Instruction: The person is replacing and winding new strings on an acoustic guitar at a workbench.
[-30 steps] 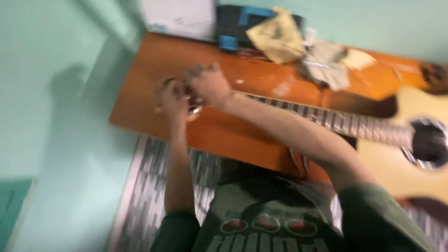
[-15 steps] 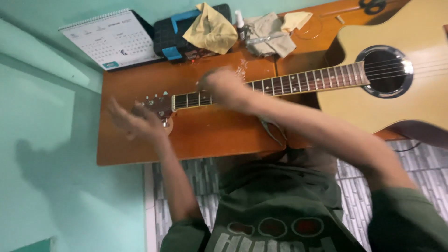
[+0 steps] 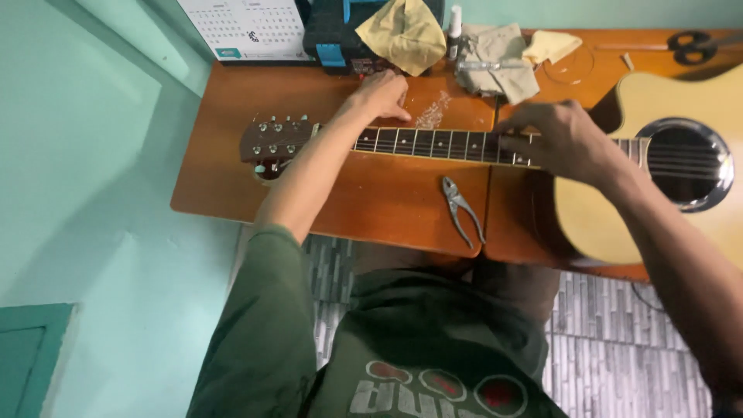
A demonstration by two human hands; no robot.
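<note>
Lay flat across the desk (image 3: 232, 186): guitar (image 3: 619, 193), body to the right, headstock (image 3: 271, 141) to the left. Rested on the neck near the body: right hand (image 3: 561, 139), fingers curled over the strings, nothing gripped. Reached past the neck to the desk beside a pale scatter of shavings (image 3: 432, 114): left hand (image 3: 381, 94), fingers bent, empty. Lay below the neck, untouched: pliers (image 3: 462, 207).
</note>
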